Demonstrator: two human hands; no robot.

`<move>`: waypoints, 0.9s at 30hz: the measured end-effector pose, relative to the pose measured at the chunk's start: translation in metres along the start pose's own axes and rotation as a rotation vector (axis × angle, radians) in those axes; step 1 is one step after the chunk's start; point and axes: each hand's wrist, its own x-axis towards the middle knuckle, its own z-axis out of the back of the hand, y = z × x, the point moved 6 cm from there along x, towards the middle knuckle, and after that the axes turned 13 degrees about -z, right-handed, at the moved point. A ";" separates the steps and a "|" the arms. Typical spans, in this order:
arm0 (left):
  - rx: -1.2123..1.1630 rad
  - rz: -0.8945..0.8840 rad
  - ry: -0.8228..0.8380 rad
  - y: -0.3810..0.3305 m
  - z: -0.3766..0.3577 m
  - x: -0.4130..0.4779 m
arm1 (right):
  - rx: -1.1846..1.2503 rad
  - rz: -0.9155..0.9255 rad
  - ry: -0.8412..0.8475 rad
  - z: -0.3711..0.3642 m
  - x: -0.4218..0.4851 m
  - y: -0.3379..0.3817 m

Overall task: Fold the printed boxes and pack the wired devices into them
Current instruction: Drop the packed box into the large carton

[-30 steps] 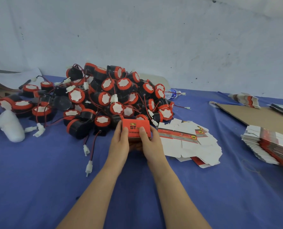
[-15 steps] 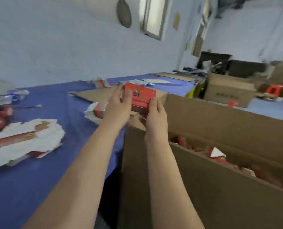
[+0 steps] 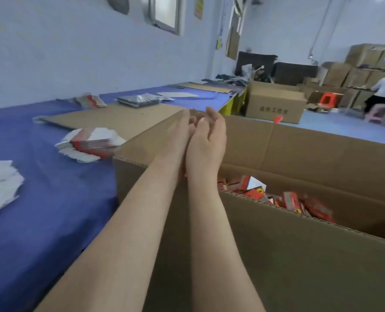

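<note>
Two bare hands are hovering side by side over the near corner of the large brown corrugated cardboard carton [image 3: 322,255]. The left hand [image 3: 178,131] and the right hand [image 3: 207,136] are touching along their inner edges. Each grip is lying spread and loose, pinching nothing. Many small red printed boxes [image 3: 295,201] are lying jumbled inside the carton, below and to the right of the hands. The step looks like the drop-off of a finished box, now turning back for another. To do it well, the hands should be lifting clear of the carton's raised flap rather than dragging across it. They should then be swinging left toward the stack of flat red-and-white printed box blanks [image 3: 90,143] lying on the blue cloth-covered tabletop [image 3: 40,210], just beside the carton. Peeling off one blank only, by its top edge, is keeping the stack square. No wired devices are showing in this view.
</note>
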 end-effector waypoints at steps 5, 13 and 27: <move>0.211 -0.173 -0.561 -0.018 0.192 -0.023 | -0.251 -0.046 0.397 -0.133 -0.058 -0.055; 0.713 0.078 -1.058 -0.001 0.425 -0.114 | -0.604 -0.079 0.871 -0.288 -0.160 -0.144; 0.859 -0.024 -0.922 0.005 0.488 -0.142 | -0.717 -0.090 0.652 -0.345 -0.170 -0.188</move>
